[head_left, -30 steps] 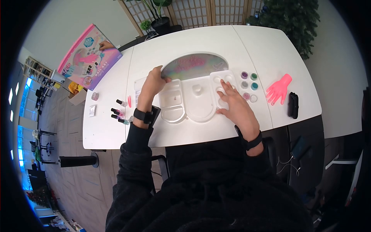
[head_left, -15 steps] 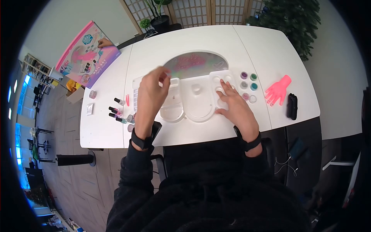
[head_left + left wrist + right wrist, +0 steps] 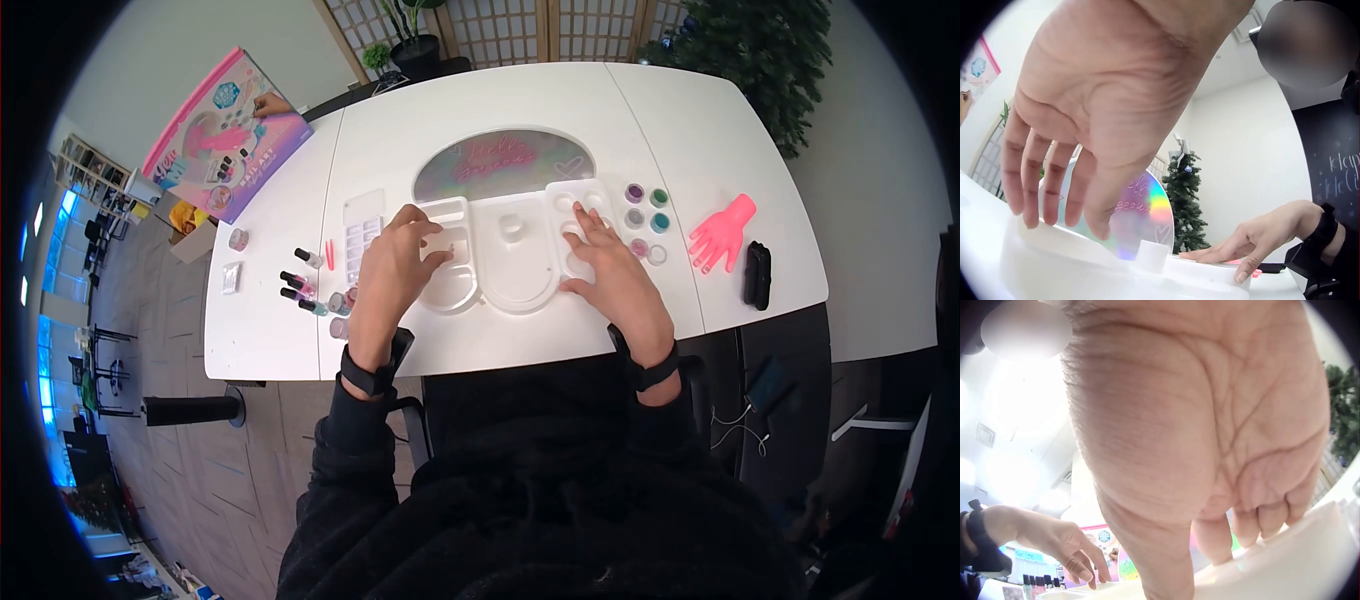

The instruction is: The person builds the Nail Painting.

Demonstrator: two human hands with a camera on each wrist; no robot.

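Observation:
A white nail-art station [image 3: 518, 268] lies on the table, with a shiny half-moon panel [image 3: 480, 166] along its back. On its left side is a compartment tray [image 3: 447, 290]; on its right side is a tray with round wells [image 3: 562, 203]. My left hand [image 3: 393, 268] is over the left tray, fingers and thumb pointing down with nothing between them. In the left wrist view those fingers [image 3: 1057, 181] are loosely extended at the tray's rim. My right hand [image 3: 625, 290] rests on the right tray, fingers spread and nearly straight, covering some wells.
Right of the station are several glitter pots [image 3: 634, 217], a pink model hand [image 3: 723, 234] and a black case [image 3: 757, 275]. On the left stand nail polish bottles [image 3: 300, 283], pink tweezers [image 3: 330, 255], a divided plastic box [image 3: 362, 240] and the colourful packaging box [image 3: 230, 140].
My left hand has left the panel's left edge, lifted toward me and come down over the left compartment tray. The right hand has stayed on the right tray.

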